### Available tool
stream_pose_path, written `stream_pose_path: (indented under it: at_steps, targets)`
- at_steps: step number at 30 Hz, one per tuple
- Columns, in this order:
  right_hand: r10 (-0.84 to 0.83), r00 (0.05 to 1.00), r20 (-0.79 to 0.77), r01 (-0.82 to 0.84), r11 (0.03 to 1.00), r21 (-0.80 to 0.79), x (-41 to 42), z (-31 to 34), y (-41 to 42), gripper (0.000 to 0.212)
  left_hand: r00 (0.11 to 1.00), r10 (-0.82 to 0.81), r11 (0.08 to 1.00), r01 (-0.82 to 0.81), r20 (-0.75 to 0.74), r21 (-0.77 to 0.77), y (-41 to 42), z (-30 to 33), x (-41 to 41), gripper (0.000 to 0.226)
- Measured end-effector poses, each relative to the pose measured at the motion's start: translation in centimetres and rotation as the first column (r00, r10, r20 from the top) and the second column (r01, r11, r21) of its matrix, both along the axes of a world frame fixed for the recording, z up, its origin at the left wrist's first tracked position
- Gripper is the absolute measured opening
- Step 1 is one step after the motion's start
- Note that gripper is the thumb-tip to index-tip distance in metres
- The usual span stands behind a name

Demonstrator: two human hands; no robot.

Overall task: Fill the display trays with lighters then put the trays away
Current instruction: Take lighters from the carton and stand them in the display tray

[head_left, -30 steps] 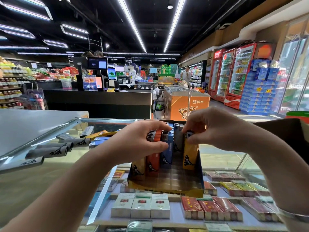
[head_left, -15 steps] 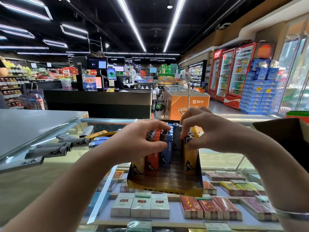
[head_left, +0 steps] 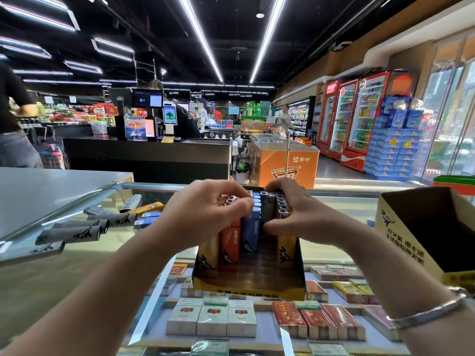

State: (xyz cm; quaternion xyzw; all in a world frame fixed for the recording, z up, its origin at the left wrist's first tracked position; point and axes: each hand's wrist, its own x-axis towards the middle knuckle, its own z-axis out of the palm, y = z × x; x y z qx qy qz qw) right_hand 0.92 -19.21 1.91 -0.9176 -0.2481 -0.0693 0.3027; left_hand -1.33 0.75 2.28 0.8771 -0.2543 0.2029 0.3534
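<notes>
A yellow and blue display tray (head_left: 246, 287) stands on the glass counter in front of me. Upright lighters (head_left: 250, 235) fill its back in yellow, orange, blue and grey rows; the front floor of the tray is bare. My left hand (head_left: 205, 214) curls round the tops of the left rows. My right hand (head_left: 290, 210) spans the right yellow row (head_left: 285, 249), fingers over the tops and thumb against its front. Loose grey, yellow and blue lighters (head_left: 77, 231) lie on the counter to the left.
A second cardboard tray (head_left: 408, 227), open and dark inside, stands at the right on the glass counter (head_left: 334, 209). Cigarette packs (head_left: 213, 319) lie under the glass. A person in black (head_left: 12, 116) stands at the far left, with a checkout desk (head_left: 146, 152) beyond the counter.
My right hand has pushed a yellow lighter down into the right row and now clamps that row. My left hand stayed on the left rows. A person has come into view at the left.
</notes>
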Motion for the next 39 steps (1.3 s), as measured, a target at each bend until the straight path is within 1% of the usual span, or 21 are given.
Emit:
stream_pose_path:
  at_steps: [3,6,9,12,15,19,21,22,24,26,27,29,31,32,33,35,37,39]
  targets:
    - [0.006,1.000,-0.005,-0.005,0.991,0.131,0.2,-0.5,0.6,0.048,0.994,0.044,0.987,-0.027,0.105,-0.156,0.1,0.3,0.0,0.033]
    - [0.018,1.000,-0.004,-0.017,0.976,0.217,0.4,-0.9,0.9,0.043,0.975,0.120,0.959,-0.066,0.184,-0.276,0.3,0.4,0.2,0.038]
    - [0.018,1.000,0.021,-0.024,0.955,0.297,0.6,-1.3,1.3,0.040,0.960,0.173,0.921,-0.079,0.221,-0.381,0.7,0.4,0.5,0.030]
    - [-0.042,0.996,0.076,0.014,0.940,0.341,0.8,-1.7,1.9,0.038,0.959,0.179,0.866,-0.048,0.220,-0.497,1.1,0.4,0.8,0.021]
    - [-0.059,0.992,0.110,0.021,0.946,0.325,1.0,-1.9,2.1,0.039,0.959,0.187,0.845,-0.046,0.214,-0.533,1.3,0.3,0.9,0.024]
    - [-0.009,0.996,0.085,-0.018,0.948,0.317,1.2,-1.8,1.9,0.037,0.955,0.242,0.846,-0.121,0.172,-0.518,2.1,0.6,1.4,0.021]
    - [0.005,0.996,0.094,-0.035,0.946,0.323,1.3,-1.8,1.9,0.033,0.943,0.297,0.862,-0.196,0.151,-0.468,2.7,0.5,1.8,0.018]
    - [0.009,0.995,0.099,-0.040,0.944,0.327,1.4,-1.9,1.9,0.031,0.930,0.334,0.879,-0.247,0.156,-0.408,3.2,0.3,2.0,0.017]
    - [0.010,0.994,0.105,-0.044,0.943,0.329,1.4,-1.9,1.9,0.028,0.899,0.398,0.906,-0.352,0.185,-0.236,4.5,-0.4,2.5,0.022]
    - [0.006,0.994,0.107,-0.041,0.944,0.328,1.4,-1.9,1.9,0.028,0.882,0.439,0.897,-0.441,0.171,-0.031,6.3,-1.3,3.0,0.030]
    - [0.002,0.994,0.107,-0.036,0.945,0.325,1.4,-2.0,1.8,0.028,0.879,0.459,0.880,-0.470,0.129,0.072,7.1,-1.7,3.3,0.034]
    - [-0.007,0.994,0.107,-0.027,0.949,0.314,1.4,-2.0,1.8,0.028,0.856,0.517,0.824,-0.495,-0.007,0.275,8.6,-2.5,3.7,0.042]
    - [-0.011,0.995,0.104,-0.021,0.952,0.304,1.5,-2.0,1.8,0.027,0.823,0.559,0.757,-0.455,-0.103,0.468,9.7,-3.1,3.6,0.041]
    - [-0.012,0.995,0.103,-0.020,0.953,0.301,1.5,-2.0,1.8,0.027,0.816,0.567,0.724,-0.432,-0.108,0.538,9.9,-3.4,3.6,0.037]
    - [-0.013,0.994,0.106,-0.019,0.955,0.297,1.5,-2.0,1.8,0.026,0.817,0.569,0.699,-0.421,-0.092,0.578,10.0,-3.6,3.5,0.032]
    - [-0.014,0.993,0.116,-0.020,0.958,0.286,1.5,-2.0,1.8,0.025,0.828,0.559,0.679,-0.432,-0.037,0.594,10.0,-3.9,3.5,0.024]
    - [-0.008,0.994,0.107,-0.024,0.957,0.289,1.5,-2.0,1.8,0.024,0.843,0.537,0.688,-0.429,-0.014,0.585,9.6,-3.8,3.5,0.018]
    - [0.003,0.996,0.085,-0.028,0.953,0.301,1.5,-1.9,1.8,0.023,0.857,0.511,0.725,-0.385,-0.071,0.571,9.0,-3.6,3.6,0.013]
